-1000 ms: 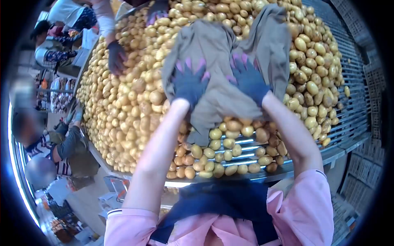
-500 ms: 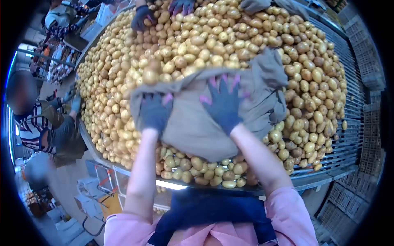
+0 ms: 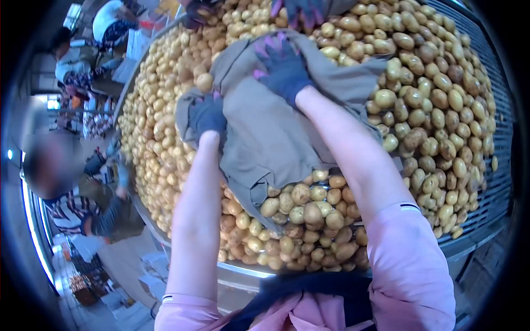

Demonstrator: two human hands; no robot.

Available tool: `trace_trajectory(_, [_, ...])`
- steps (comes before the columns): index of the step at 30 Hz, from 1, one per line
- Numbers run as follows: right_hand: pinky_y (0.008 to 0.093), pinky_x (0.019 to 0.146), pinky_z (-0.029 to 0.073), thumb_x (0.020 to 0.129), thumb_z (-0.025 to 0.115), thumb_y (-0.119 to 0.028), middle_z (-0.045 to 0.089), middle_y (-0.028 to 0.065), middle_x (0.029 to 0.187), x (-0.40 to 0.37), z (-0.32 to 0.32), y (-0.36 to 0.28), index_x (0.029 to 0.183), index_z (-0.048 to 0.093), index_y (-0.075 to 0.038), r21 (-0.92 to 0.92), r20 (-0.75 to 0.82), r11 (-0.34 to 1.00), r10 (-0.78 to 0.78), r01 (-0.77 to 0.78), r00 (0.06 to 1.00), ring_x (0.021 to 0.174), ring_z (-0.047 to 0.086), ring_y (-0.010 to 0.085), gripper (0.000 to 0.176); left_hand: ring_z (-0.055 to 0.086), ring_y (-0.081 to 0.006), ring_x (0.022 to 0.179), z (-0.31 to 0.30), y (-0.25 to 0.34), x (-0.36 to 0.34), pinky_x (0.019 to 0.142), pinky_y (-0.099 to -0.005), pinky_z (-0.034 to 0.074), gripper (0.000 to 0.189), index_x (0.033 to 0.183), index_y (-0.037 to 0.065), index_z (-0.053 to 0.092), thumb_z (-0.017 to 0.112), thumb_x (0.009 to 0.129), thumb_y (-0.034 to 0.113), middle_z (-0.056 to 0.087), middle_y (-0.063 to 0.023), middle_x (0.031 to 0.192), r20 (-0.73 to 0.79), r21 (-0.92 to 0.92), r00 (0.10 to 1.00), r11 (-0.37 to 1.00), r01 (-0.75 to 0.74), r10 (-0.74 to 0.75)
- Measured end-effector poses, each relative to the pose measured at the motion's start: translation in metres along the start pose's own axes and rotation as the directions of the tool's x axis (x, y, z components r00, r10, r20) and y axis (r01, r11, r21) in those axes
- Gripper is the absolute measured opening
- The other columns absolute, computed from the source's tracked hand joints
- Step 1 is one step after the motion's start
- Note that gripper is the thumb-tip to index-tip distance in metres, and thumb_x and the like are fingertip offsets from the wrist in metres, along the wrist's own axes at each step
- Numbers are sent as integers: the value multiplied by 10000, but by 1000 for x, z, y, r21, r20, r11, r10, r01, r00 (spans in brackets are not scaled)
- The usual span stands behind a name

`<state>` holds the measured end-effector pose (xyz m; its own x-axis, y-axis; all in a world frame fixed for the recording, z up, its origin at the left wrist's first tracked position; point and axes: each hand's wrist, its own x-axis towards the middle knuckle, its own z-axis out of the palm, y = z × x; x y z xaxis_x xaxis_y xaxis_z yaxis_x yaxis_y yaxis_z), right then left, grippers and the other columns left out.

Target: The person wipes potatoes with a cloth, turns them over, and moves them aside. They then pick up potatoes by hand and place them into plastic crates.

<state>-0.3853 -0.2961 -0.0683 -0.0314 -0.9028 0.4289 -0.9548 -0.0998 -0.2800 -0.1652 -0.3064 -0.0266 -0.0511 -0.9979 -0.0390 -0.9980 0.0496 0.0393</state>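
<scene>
A grey-brown cloth lies wrinkled over a large heap of potatoes. My left hand, in a dark glove, presses on the cloth's left end; its fingers are partly hidden, so its grip is unclear. Farther forward, my right hand rests flat on the cloth near its far edge, with its pink-tipped fingers spread. Potatoes show in front of the cloth's near edge.
A slatted metal surface runs along the right of the heap. Opposite me, another person's gloved hands are at the potatoes. At the left edge stands a person in a striped top; others are behind.
Both hands are still on the cloth. My right hand has moved forward and slightly left, and the cloth's far edge has shifted forward, showing more potatoes near me.
</scene>
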Motion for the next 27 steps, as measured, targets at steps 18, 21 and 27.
trace_trajectory(18, [472,701,502,686,671,-237,673,100,830,-168,-358,-155,890,691,-102,153,823,726,-469,670,320,823,652,261,246,211,-461,1342,-56,10,-277,1101,-530,138,588,1355,37,399,430,914,424,344,-248,1409,-87,-526,901,748,-404,426])
trace_trajectory(21, [455,721,500,719,635,-238,657,108,874,-192,-423,-169,924,662,-80,137,860,705,-433,696,269,854,640,244,260,226,-450,1341,-36,5,-279,1101,-522,148,560,1344,52,422,430,917,413,358,-238,1405,-91,-391,935,852,-349,341])
trace_trajectory(27, [420,761,496,785,564,-239,624,126,961,-217,-454,-182,994,604,-38,106,888,727,-376,678,265,916,616,210,292,272,-414,1336,7,0,-246,1098,-494,185,481,1298,94,498,442,918,384,396,-208,1392,-182,-54,938,950,-309,294])
